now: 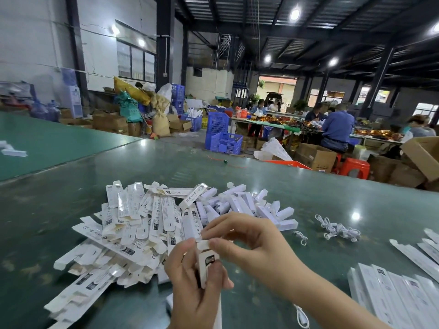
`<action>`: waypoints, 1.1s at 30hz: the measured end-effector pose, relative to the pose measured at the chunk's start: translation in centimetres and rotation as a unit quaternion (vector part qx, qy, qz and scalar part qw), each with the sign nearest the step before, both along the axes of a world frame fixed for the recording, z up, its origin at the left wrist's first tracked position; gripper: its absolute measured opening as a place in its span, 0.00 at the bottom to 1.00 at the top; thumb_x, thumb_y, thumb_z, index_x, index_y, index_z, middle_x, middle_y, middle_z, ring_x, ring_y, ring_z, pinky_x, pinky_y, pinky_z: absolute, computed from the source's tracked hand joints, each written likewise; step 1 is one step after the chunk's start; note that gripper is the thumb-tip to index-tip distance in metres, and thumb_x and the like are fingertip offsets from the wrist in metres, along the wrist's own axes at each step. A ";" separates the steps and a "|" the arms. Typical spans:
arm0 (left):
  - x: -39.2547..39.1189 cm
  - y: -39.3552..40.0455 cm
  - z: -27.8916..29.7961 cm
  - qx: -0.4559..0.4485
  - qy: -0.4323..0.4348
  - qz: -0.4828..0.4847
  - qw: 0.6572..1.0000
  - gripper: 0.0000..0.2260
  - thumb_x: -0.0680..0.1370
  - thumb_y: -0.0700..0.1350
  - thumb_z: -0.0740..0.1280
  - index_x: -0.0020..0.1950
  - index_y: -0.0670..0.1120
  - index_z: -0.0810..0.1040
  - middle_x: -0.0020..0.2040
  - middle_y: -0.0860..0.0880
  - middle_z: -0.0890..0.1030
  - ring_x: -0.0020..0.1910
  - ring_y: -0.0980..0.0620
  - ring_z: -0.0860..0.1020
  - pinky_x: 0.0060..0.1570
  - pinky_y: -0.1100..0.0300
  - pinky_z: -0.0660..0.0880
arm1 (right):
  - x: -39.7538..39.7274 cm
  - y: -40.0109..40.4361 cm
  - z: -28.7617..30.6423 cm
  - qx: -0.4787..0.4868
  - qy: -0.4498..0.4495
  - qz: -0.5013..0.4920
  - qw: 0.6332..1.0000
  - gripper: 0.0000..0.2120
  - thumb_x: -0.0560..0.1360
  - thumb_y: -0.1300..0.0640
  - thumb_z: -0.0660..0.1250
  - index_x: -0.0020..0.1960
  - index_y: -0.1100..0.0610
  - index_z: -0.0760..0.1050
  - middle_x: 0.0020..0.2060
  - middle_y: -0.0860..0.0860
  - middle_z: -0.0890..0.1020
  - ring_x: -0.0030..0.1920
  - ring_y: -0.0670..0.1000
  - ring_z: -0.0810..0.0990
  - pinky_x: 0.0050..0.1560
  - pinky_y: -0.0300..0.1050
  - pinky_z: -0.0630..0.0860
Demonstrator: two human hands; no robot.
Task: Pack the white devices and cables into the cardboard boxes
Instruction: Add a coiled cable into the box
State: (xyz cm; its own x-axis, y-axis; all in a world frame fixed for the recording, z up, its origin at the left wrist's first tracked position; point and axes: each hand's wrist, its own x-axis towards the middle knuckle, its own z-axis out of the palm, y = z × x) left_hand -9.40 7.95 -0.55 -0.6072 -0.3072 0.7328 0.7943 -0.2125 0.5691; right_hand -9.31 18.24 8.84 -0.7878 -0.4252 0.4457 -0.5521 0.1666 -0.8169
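While your left hand [194, 288] grips a slim white box [207, 264] upright, your right hand [247, 243] pinches its top flap [203, 245]. Just behind the box lies the heap of flat cartons and white devices [152, 224]; right of the box, coiled cables [337, 230] rest on the green surface [308, 200].

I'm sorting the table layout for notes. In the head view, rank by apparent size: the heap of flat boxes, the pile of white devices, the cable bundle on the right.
Largest to smallest:
1. heap of flat boxes
2. pile of white devices, though it lies farther away
3. cable bundle
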 end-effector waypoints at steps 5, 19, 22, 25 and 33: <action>0.5 0.5 0.1 0.034 -0.022 -0.007 0.999 0.28 0.71 0.30 0.57 0.53 0.65 0.72 0.30 0.33 0.73 0.18 0.43 0.72 0.25 0.58 0.75 | -0.1 0.3 0.5 0.039 0.004 0.004 0.999 0.06 0.71 0.62 0.67 0.43 0.55 0.82 0.46 0.49 0.83 0.51 0.46 0.81 0.52 0.37 0.75; -0.5 -0.5 0.6 0.128 -0.257 -0.100 0.953 0.15 0.81 0.40 0.59 0.45 0.62 0.69 0.38 0.44 0.83 0.37 0.42 0.81 0.38 0.47 0.76 | -1.2 1.5 -1.0 0.400 0.312 -0.080 0.858 0.34 0.67 0.69 0.64 0.69 0.45 0.69 0.69 0.52 0.68 0.58 0.51 0.68 0.57 0.44 0.71; -1.5 -0.3 0.5 0.183 -0.366 -0.102 0.907 0.12 0.82 0.48 0.58 0.42 0.63 0.67 0.37 0.45 0.84 0.39 0.45 0.83 0.44 0.49 0.75 | -1.4 2.0 -1.2 0.427 0.381 -0.066 0.818 0.32 0.69 0.66 0.65 0.67 0.40 0.70 0.70 0.51 0.67 0.57 0.54 0.69 0.58 0.44 0.70; -1.5 0.1 1.0 0.229 -0.394 -0.172 0.873 0.04 0.83 0.50 0.55 0.49 0.59 0.64 0.41 0.40 0.85 0.40 0.43 0.84 0.47 0.49 0.78 | -2.0 2.7 -1.4 0.463 0.411 -0.048 0.784 0.30 0.69 0.63 0.65 0.66 0.38 0.71 0.71 0.49 0.66 0.59 0.54 0.68 0.59 0.42 0.67; -1.2 -0.2 0.4 0.249 -0.424 -0.272 0.827 0.17 0.82 0.50 0.55 0.65 0.40 0.67 0.42 0.35 0.84 0.35 0.44 0.84 0.32 0.55 0.81 | -2.9 4.8 -1.6 0.536 0.423 -0.040 0.729 0.24 0.79 0.56 0.60 0.70 0.36 0.63 0.72 0.48 0.64 0.58 0.53 0.70 0.57 0.45 0.71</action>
State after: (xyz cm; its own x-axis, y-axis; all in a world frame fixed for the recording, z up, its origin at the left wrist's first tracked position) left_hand -10.60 7.76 -0.17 -0.9856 0.0452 -0.1627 -0.1361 -0.7825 0.6076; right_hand -12.26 23.08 7.22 -0.4659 -0.8541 0.2311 -0.7364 0.5191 0.4338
